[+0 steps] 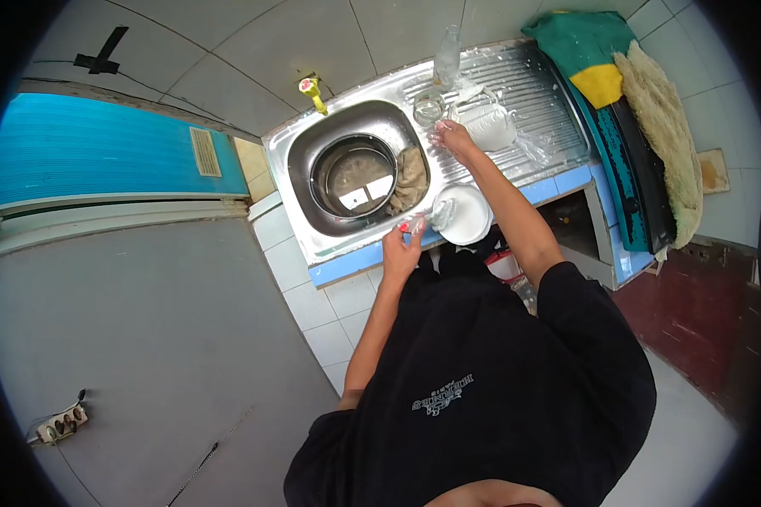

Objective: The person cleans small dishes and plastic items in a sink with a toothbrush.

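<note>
My left hand (399, 252) holds a small clear bottle with a red cap (418, 225) at the front edge of the steel sink (304, 160), just beside a white bowl (463, 215). My right hand (452, 137) reaches out over the draining board (550, 93) and touches a clear glass (429, 107) next to a white cup (490, 127). A metal pot (353, 176) sits in the sink basin with a brown cloth (410, 179) beside it.
A yellow tap (313, 89) stands behind the basin. A clear plastic bottle (446, 59) is at the back of the draining board. Green and yellow cloth (588, 51) and a beige mat (664, 127) lie on a dark stove at right. A power strip (59, 422) lies on the grey floor.
</note>
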Available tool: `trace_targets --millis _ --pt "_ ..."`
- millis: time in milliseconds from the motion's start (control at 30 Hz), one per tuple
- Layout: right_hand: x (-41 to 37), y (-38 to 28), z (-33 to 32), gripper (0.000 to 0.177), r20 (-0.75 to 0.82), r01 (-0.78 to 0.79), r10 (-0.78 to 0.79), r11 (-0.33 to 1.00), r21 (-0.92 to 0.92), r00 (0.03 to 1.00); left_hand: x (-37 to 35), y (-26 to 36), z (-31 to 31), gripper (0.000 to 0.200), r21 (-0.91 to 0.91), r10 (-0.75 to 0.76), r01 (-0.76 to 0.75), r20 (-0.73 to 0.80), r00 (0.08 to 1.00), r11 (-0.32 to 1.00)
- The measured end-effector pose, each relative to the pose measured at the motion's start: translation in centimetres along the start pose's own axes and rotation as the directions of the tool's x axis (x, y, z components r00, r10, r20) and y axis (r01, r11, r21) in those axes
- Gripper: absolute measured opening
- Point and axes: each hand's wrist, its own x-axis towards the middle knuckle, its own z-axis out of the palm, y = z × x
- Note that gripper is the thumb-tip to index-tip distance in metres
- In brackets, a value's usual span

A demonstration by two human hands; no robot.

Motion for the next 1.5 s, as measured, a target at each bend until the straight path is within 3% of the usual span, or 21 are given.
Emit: trace_targets --millis 200,300,367,433,633,700,767,833,1033,1500 --pt "-8.4 -2.4 -3.5 0.020 0.096 0.177 -0.165 0.975 -0.137 0.982 0.4 -0.2 0.3 0.023 -0.044 -0.018 0.016 -0.049 0.999 0.999" --pt "-12.2 -2.2 -5.7 0.020 0.091 0.209 -0.195 0.961 -0.179 0.977 0.6 -2.3 0.6 0.030 0.011 -0.105 0.104 0.056 0.993 0.994" --pt "-14.0 -1.1 -7.4 0.019 0.062 0.208 -0.199 0.954 -0.215 0.978 0.6 -2.2 1.1 0.034 -0.033 -0.127 0.129 0.054 0.990 0.991" --pt "-15.9 -0.3 -8.2 0.017 0.004 0.248 -0.256 0.934 -0.257 0.967 0.6 -2.2 1.4 0.023 -0.058 -0.142 0.141 -0.013 0.990 0.988" --pt "-18.9 3.5 -11.1 0.017 -0.059 0.267 -0.300 0.910 -0.318 0.952 0.6 -0.9 1.4 0.026 -0.102 -0.205 0.208 0.046 0.978 0.973" --pt "-19.6 4.5 -11.4 0.017 -0.075 0.348 -0.459 0.761 -0.548 0.885 0.6 -0.8 1.6 0.028 -0.134 -0.220 0.227 0.060 0.974 0.965" --pt "-20.6 4.6 -11.2 0.017 -0.092 0.353 -0.495 0.726 -0.591 0.864 0.6 -0.9 1.7 0.030 -0.129 -0.203 0.210 0.066 0.977 0.969" --pt "-21.5 4.4 -10.8 0.017 -0.080 0.362 -0.579 0.604 -0.710 0.811 0.5 -0.5 1.7 0.031 -0.120 -0.203 0.209 0.064 0.977 0.970" --pt "-22.6 3.6 -10.0 0.015 -0.033 0.409 -0.661 0.502 -0.762 0.750 0.4 -0.4 1.9 0.032 -0.174 -0.233 0.244 0.079 0.969 0.954" --pt "-23.4 3.2 -9.3 0.018 -0.029 0.414 -0.679 0.479 -0.774 0.733 0.1 -0.4 2.6 0.031 -0.255 -0.326 0.344 0.108 0.939 0.904"
